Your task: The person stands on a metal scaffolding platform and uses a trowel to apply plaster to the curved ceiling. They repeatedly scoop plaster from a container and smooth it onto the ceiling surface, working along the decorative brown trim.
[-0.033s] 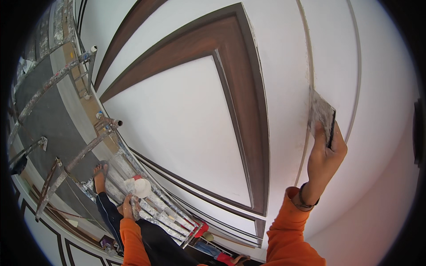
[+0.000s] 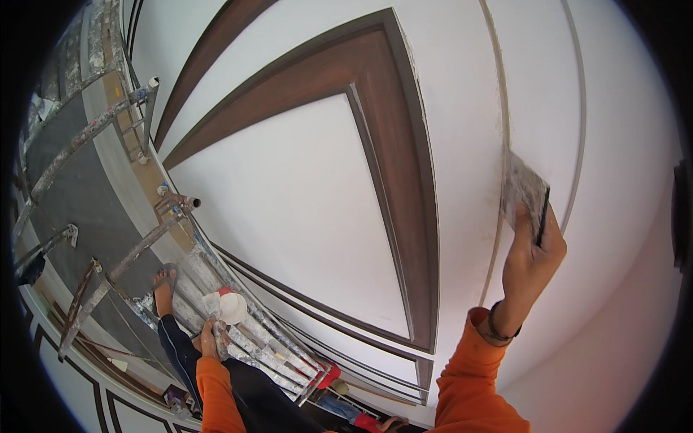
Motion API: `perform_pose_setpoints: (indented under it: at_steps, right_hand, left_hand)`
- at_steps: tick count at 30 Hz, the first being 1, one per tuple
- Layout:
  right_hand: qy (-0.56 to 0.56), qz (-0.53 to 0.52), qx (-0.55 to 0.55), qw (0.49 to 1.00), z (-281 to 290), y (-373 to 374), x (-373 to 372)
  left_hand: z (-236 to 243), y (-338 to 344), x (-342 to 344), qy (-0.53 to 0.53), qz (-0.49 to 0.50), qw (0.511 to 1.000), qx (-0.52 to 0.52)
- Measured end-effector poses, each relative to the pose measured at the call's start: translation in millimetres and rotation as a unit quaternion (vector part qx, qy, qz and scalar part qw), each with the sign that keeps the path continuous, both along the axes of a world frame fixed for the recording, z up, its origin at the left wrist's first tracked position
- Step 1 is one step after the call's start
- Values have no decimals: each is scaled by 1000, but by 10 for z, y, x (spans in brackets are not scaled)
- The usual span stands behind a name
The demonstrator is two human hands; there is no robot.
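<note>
My right hand (image 2: 533, 256) is raised to the white panelled surface, closed around a putty-smeared flat scraper blade (image 2: 525, 189). My thumb presses on its face, and its far corner meets a beige seam (image 2: 504, 108) running along the white surface. Low on the left, my left hand (image 2: 209, 338) is closed on a greyish, putty-smeared thing (image 2: 222, 339) whose kind I cannot make out. Just beyond it shows a rounded white mass (image 2: 232, 307) with a bit of red at its edge; whether the two are joined is unclear.
I am on spattered scaffold planks (image 2: 263, 353), with my sandalled foot (image 2: 164, 278) near their edge. Scaffold pipes (image 2: 144, 245) rise at the left above a grey floor (image 2: 94, 195). Brown moulding (image 2: 393, 144) frames a white panel. Another person in red (image 2: 367, 422) is partly visible below.
The scraper and my right hand sit slightly lower along the seam. My left hand shows no clear change.
</note>
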State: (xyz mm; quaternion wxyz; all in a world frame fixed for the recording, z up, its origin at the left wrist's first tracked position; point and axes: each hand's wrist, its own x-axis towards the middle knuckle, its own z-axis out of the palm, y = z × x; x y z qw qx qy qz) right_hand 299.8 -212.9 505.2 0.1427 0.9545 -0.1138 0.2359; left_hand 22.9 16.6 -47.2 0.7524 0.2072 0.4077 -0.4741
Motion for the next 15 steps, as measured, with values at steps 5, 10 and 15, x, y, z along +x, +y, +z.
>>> perform_pose_setpoints:
  at_steps: [5, 10, 15]
  right_hand:
    - [-13, -32, 5, 999, -12, 81, -176]
    - [-45, -14, -44, 998, -137, 113, 30]
    - [-86, 54, -76, 992, -304, -35, 206]
  left_hand:
    - [-145, -30, -81, 24, 36, 999, -12]
    - [-124, -25, -27, 31, 12, 999, -14]
    - [-13, -4, 125, -12, -11, 1000, -21]
